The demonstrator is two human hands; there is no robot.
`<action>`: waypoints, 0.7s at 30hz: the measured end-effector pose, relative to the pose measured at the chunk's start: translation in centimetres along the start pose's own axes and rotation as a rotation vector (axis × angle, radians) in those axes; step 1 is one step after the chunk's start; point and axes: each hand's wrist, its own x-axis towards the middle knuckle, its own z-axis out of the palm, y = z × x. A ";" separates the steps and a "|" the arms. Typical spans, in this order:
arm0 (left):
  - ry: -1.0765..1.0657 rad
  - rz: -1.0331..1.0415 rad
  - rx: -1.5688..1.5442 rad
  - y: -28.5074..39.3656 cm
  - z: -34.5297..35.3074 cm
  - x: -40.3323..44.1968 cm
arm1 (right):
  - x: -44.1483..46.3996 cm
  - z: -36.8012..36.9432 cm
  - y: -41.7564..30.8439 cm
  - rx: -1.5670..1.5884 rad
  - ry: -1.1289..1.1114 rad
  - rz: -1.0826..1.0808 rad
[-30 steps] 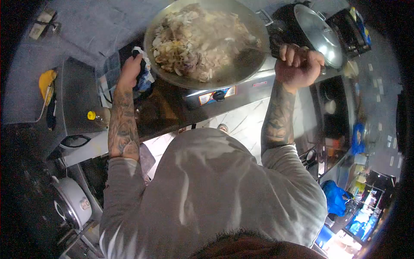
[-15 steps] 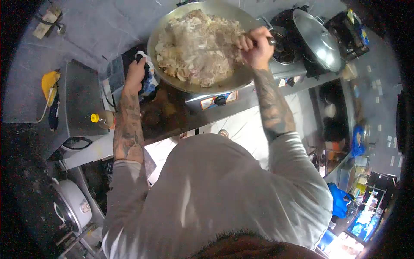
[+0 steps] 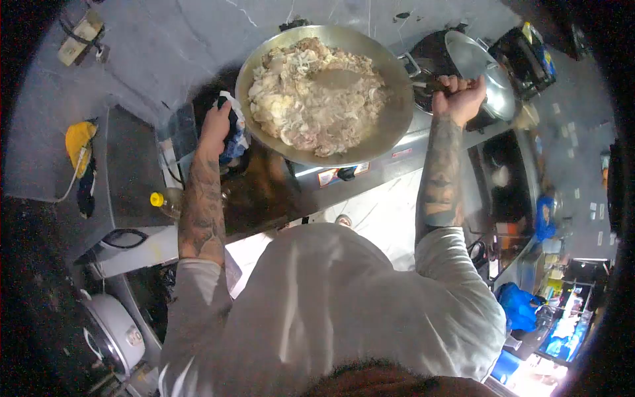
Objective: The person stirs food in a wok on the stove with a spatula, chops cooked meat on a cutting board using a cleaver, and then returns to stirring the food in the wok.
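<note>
A wide metal pan point(image 3: 401, 129) on the stove holds a heap of steaming sliced meat point(image 3: 317, 122), pale and brownish. My right hand point(image 3: 460, 102), to the right of the pan, is closed around the dark handle of a spatula point(image 3: 336, 79). Its broad head lies on the meat in the upper part of the pan. At the pan's left side, my left hand point(image 3: 214, 129) grips a bunched cloth point(image 3: 236, 135) in black, white and blue. Whether a pan handle is inside the cloth is hidden.
A large domed metal lid point(image 3: 486, 73) stands right of the pan, beside a burner. Stove knobs point(image 3: 346, 173) line the front edge. A yellow-capped bottle point(image 3: 165, 202) is near my left forearm. A white rice cooker point(image 3: 116, 331) sits low on the left.
My right hand has moved right, from over the pan's rim to beyond it, and the spatula's head now shows on the meat. The left hand keeps its hold on the cloth.
</note>
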 end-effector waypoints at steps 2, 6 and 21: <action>-0.021 0.004 -0.025 1.1 -0.2 -0.8 | 2.3 -0.4 0.0 0.033 0.005 -0.063; -0.179 -0.031 -0.151 -2.3 -1.2 2.6 | 6.2 2.1 -0.2 0.029 0.148 -0.149; 0.104 -0.073 -0.222 1.3 1.4 -2.4 | 19.8 6.6 20.7 -0.566 -0.045 -0.005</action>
